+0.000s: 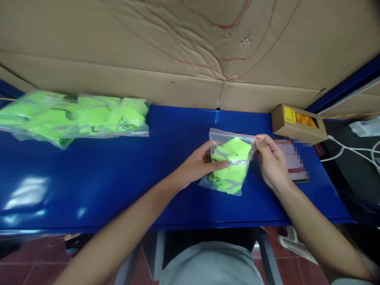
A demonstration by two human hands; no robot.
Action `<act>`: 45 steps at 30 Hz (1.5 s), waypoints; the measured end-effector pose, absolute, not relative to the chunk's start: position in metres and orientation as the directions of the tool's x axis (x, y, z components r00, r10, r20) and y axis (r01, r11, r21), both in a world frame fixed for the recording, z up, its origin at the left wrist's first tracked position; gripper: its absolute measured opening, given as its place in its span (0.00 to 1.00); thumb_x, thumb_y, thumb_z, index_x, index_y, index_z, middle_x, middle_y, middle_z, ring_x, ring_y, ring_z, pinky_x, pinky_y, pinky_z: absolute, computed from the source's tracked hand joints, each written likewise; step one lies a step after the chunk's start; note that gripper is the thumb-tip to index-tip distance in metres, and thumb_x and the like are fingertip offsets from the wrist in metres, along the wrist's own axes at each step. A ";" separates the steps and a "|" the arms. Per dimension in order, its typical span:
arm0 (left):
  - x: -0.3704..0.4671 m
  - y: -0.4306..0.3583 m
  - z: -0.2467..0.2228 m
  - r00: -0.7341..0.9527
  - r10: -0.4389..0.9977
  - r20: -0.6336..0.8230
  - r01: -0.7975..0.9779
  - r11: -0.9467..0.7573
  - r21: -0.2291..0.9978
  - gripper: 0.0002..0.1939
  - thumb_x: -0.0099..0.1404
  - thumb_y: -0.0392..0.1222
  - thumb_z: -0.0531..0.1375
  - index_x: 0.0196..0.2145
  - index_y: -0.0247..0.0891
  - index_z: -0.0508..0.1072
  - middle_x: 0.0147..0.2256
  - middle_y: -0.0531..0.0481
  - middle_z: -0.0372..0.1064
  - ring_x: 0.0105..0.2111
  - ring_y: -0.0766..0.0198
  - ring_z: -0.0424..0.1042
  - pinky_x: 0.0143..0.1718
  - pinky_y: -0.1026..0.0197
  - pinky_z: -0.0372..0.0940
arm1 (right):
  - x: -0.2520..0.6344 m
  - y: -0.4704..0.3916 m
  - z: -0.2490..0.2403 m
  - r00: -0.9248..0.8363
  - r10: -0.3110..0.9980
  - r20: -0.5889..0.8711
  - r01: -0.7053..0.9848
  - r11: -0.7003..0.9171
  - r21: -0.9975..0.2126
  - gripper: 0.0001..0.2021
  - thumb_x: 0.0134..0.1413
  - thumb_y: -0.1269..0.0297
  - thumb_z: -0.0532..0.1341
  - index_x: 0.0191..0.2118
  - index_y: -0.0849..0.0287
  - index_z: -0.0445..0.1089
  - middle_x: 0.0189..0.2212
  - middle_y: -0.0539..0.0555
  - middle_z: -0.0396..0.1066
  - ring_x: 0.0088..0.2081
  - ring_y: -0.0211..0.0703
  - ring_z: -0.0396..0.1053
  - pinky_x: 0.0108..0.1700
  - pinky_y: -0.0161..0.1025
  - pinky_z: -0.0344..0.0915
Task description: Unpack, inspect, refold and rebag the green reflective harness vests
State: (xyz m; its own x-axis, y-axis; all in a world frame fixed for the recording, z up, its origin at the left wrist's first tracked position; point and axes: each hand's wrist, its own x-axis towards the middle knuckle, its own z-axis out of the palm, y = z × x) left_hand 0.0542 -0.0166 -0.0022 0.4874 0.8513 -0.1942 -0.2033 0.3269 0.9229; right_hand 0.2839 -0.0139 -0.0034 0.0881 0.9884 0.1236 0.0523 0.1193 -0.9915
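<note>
A clear zip bag (230, 164) with a red strip along its top edge is held up over the blue table. Folded neon-yellow fabric pieces with grey reflective bands fill it. My left hand (204, 160) grips the bag from its left side, thumb across the front and the other fingers partly hidden behind. At the bag's upper right corner, my right hand (271, 158) pinches the end of the red-edged top between thumb and fingers. Whether the seal is fully closed I cannot tell.
Clear bags of similar neon-yellow pieces (109, 114) lie at the back left of the blue table (118, 170). On the right are a phone-like device (292, 158), a cardboard box (297, 122) with orange contents, and white cables (344, 148). Cardboard (184, 89) lines the back.
</note>
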 end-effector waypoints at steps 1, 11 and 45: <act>0.054 -0.016 -0.003 0.475 0.860 -0.187 -0.199 0.312 0.929 0.31 0.57 0.42 0.74 0.56 0.41 0.70 0.53 0.44 0.76 0.55 0.52 0.74 0.53 0.55 0.70 | 0.283 -0.013 -0.003 0.081 0.990 0.115 0.041 0.112 -0.993 0.12 0.64 0.49 0.65 0.37 0.51 0.72 0.29 0.46 0.70 0.28 0.37 0.65 0.31 0.34 0.64; 0.056 -0.019 -0.002 0.509 0.832 -0.220 -0.217 0.372 0.903 0.35 0.57 0.41 0.74 0.59 0.41 0.68 0.49 0.42 0.78 0.49 0.54 0.78 0.49 0.54 0.72 | 0.279 -0.013 -0.001 0.068 0.998 0.018 -0.017 0.019 -1.000 0.13 0.54 0.53 0.72 0.34 0.55 0.74 0.28 0.46 0.73 0.28 0.37 0.67 0.33 0.35 0.64; 0.033 -0.006 -0.011 0.266 0.889 0.372 0.753 -0.433 0.495 0.28 0.61 0.19 0.50 0.53 0.40 0.72 0.55 0.42 0.70 0.52 0.52 0.73 0.51 0.49 0.68 | 0.282 -0.034 0.010 -0.563 0.725 0.397 0.717 0.667 -0.202 0.23 0.64 0.53 0.64 0.61 0.52 0.68 0.61 0.63 0.68 0.64 0.62 0.64 0.62 0.60 0.63</act>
